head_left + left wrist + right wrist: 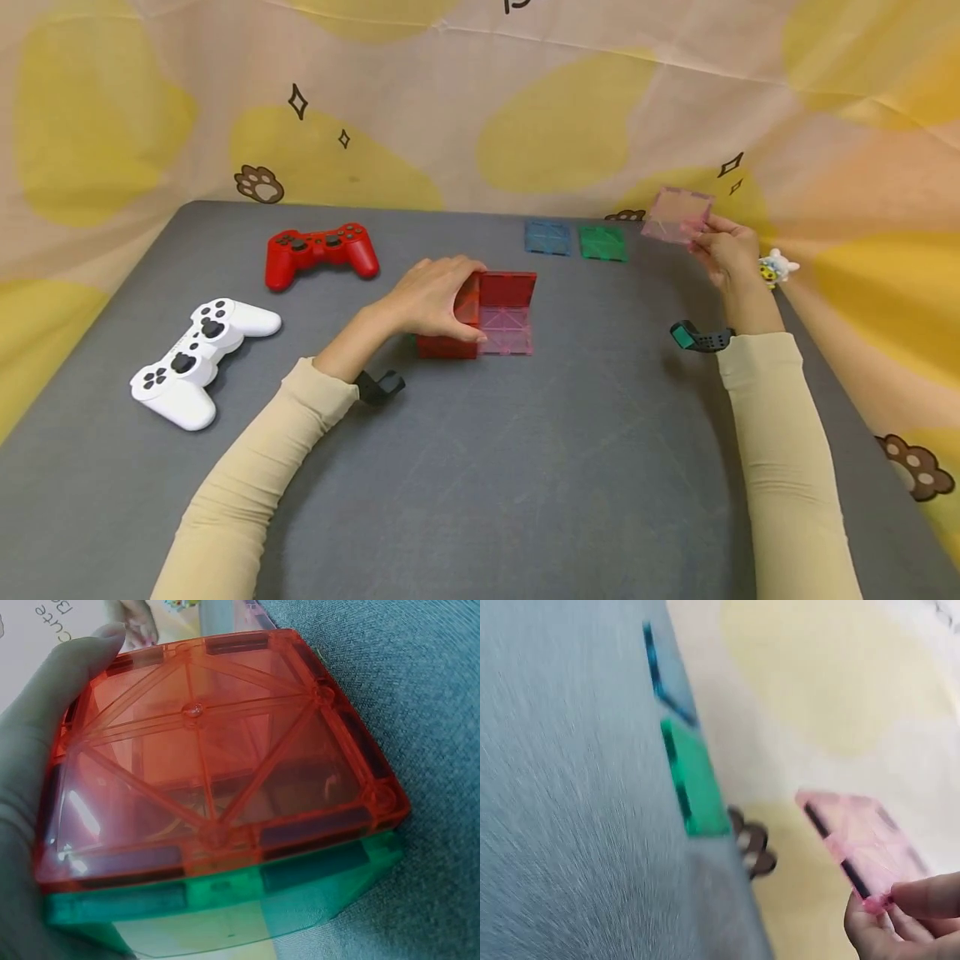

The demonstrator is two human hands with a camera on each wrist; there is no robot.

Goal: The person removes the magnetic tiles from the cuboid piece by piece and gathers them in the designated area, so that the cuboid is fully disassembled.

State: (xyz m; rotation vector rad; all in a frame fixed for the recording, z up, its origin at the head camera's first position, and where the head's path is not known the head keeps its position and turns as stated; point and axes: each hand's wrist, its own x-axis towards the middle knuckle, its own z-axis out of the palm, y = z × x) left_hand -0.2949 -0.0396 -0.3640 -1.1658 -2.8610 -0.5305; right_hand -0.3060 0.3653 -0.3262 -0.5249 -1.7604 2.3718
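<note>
My left hand (435,298) grips a box built of clear magnetic tiles, thumb on the near side and fingers over the far side. Its top is a red tile (247,765), with a green tile (225,900) as one side in the left wrist view. Attached at the box's right, a pink tile (505,332) lies flat and a red tile (507,289) stands upright behind it. At the far right, my right hand (731,254) pinches a loose pink tile (678,215) by its corner, held up off the table.
A blue tile (547,237) and a green tile (603,243) lie at the table's back edge. On the left are a red game controller (321,253) and a white one (202,358). A small white-and-yellow figurine (778,268) stands by the right wrist. A patterned cloth (420,108) hangs behind.
</note>
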